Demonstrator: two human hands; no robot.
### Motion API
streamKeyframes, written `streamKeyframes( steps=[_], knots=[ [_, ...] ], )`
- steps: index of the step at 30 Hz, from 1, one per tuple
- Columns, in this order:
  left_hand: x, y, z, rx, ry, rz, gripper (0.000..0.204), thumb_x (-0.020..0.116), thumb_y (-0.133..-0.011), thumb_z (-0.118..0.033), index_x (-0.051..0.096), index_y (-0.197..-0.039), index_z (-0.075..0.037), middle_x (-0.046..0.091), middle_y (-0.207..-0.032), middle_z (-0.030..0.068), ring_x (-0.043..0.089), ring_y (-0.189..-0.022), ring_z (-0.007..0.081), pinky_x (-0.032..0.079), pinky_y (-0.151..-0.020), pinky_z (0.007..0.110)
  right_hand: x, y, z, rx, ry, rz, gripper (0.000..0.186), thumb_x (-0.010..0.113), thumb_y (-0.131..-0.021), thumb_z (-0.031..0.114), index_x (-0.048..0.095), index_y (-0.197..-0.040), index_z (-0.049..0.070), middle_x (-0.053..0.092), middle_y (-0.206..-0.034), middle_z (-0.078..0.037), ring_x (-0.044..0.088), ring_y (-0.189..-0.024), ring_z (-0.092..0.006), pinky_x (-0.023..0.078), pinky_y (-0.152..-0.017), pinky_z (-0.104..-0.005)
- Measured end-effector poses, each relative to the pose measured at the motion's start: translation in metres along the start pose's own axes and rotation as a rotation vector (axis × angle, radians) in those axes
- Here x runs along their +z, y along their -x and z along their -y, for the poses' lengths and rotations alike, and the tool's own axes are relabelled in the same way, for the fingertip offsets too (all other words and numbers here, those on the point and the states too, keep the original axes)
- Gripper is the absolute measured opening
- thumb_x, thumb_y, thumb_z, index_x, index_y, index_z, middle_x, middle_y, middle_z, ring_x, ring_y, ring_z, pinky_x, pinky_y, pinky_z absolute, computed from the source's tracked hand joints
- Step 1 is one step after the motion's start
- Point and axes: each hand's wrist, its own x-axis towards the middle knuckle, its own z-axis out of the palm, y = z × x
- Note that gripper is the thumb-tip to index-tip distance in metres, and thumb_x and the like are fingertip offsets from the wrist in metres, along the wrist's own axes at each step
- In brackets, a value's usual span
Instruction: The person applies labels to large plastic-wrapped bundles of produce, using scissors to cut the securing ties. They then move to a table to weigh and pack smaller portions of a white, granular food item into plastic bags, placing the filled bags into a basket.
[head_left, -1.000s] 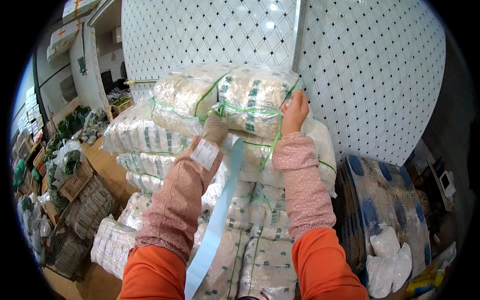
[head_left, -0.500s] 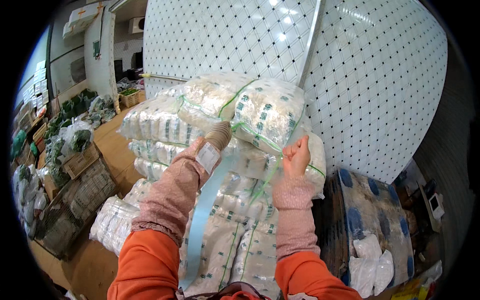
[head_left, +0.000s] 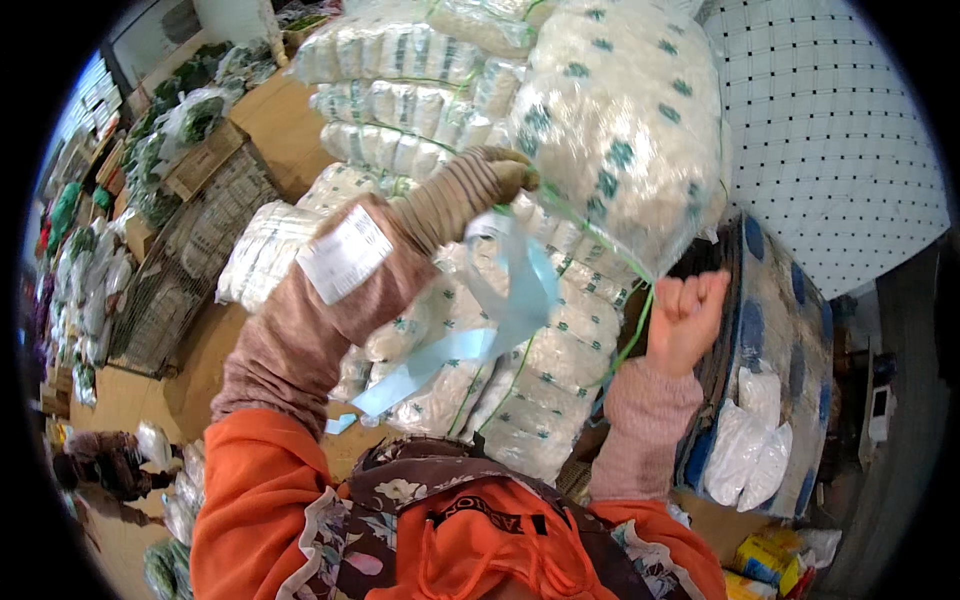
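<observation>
left hand (head_left: 485, 180) grips green cord (head_left: 598, 237); right hand (head_left: 688, 312) clenched beside it, hold unclear. big bag (head_left: 620, 110) at right edge of stack (head_left: 395, 105). step likely tugging cord; next calls for even tension.

Large bale (head_left: 620, 110) was placed before left grip (head_left: 485, 182) and right grip (head_left: 688, 315), strap (head_left: 600, 236) strung along its near edge. Other bales (head_left: 395, 108) were stacked left of it and below. Right: wall panel (head_left: 825, 130) was fronted by padded slab (head_left: 790, 335), bags (head_left: 750, 445) laid on top. Far left: wire crate (head_left: 185, 265) was stood on floor (head_left: 265, 130).
</observation>
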Motion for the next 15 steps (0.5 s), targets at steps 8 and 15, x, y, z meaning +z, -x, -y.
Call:
streamKeyframes(
  steps=[8, 15],
  knots=[
    [0.09, 0.128, 0.009, -0.166, 0.294, -0.125, 0.025, 0.058, -0.079, -0.028, 0.063, -0.086, -0.005, 0.056, -0.07, -0.0007, 0.05, -0.062, 0.0073, 0.041, -0.053, 0.021, -0.033, 0.166, -0.007, 0.218, 0.212, -0.183, 0.037, 0.04, -0.096, 0.022, 0.034, -0.061, 0.013, 0.026, -0.05, 0.003, 0.021, -0.043, -0.0091, 0.021, -0.045, -0.0275],
    [0.206, 0.288, 0.088, -0.645, 0.635, 0.135, 0.026, 0.055, -0.081, -0.024, 0.064, -0.091, -0.002, 0.06, -0.079, 0.0025, 0.053, -0.073, 0.0124, 0.044, -0.069, 0.026, -0.184, 0.341, -0.065, 0.522, 0.394, -0.608, 0.022, 0.045, -0.094, 0.022, 0.055, -0.101, 0.003, 0.058, -0.079, -0.004, 0.054, -0.064, -0.0158, 0.045, -0.064, -0.0287]
  ],
)
